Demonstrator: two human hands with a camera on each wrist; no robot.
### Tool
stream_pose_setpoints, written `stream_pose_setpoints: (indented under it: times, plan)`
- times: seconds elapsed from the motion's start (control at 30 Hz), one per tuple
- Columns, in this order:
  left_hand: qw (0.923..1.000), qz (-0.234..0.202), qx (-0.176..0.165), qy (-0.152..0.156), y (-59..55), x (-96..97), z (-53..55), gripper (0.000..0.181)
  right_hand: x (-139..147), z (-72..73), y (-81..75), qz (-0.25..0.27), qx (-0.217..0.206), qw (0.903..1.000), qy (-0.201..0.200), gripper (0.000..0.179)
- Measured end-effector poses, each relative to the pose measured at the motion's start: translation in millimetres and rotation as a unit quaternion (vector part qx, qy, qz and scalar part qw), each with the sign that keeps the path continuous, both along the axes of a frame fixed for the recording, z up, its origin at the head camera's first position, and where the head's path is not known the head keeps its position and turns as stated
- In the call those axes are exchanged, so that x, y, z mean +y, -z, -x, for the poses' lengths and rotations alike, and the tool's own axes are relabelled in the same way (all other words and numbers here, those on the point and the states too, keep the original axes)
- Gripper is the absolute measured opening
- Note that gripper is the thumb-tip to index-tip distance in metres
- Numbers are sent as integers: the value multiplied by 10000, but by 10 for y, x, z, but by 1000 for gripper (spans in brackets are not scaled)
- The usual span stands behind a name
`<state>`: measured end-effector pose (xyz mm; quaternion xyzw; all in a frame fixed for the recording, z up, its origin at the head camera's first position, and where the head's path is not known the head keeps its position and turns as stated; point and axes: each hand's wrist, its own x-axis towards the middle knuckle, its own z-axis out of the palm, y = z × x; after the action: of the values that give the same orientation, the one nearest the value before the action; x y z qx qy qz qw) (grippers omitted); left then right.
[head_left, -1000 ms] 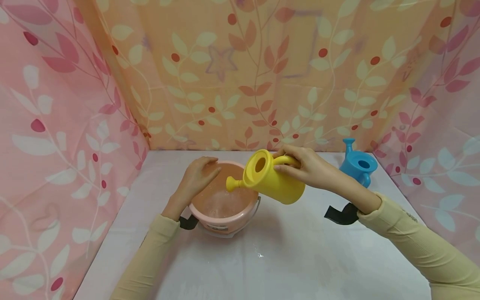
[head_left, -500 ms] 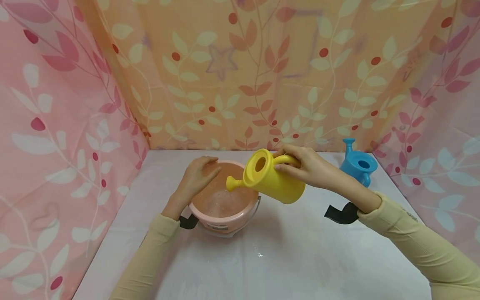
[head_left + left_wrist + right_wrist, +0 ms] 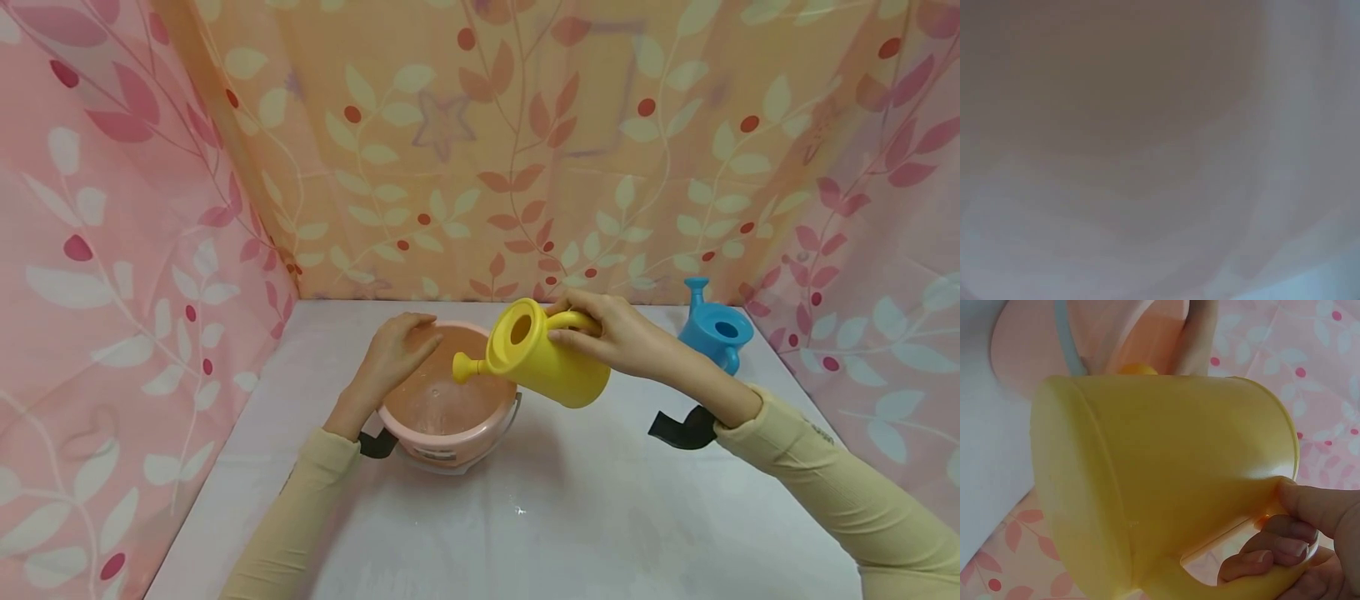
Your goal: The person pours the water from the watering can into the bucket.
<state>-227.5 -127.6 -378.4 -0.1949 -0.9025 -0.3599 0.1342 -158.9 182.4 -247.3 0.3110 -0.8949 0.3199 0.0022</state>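
Note:
In the head view, my right hand [image 3: 607, 333] grips the handle of a yellow watering can [image 3: 558, 367], tilted to the left. Its spout head [image 3: 464, 367] hangs over the mouth of a pink bucket [image 3: 457, 450]. Faint streaks and ripples of water show inside the bucket below the spout. My left hand [image 3: 393, 354] holds the bucket's left rim, thumb toward the inside; its other fingers are partly hidden. The right wrist view shows fingers [image 3: 1272, 547] curled through the handle and the thumb on the can. The left wrist view is a close blur of pale pink.
A blue watering can [image 3: 716, 333] stands at the back right of the white-covered table [image 3: 637, 517], behind my right forearm. Small wet drops [image 3: 520, 510] lie in front of the bucket. Leaf-patterned curtains [image 3: 480, 167] enclose the back and sides. Black straps hang from both wrists.
Both hands, the yellow can and the bucket stay in place. The ripples and streaks of water inside the bucket have shifted, with less splashing visible now.

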Motion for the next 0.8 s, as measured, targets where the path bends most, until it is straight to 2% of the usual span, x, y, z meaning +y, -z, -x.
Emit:
stream_pose_setpoints:
  times: [0.53, 0.8]
  plan:
    - [10000, 15, -4, -2, 5, 2, -3, 40, 7, -6, 8, 36, 155, 9998, -107, 24]
    - [10000, 18, 21, 11, 6, 2, -4, 40, 9, 1, 17, 52, 75, 9999, -62, 23]
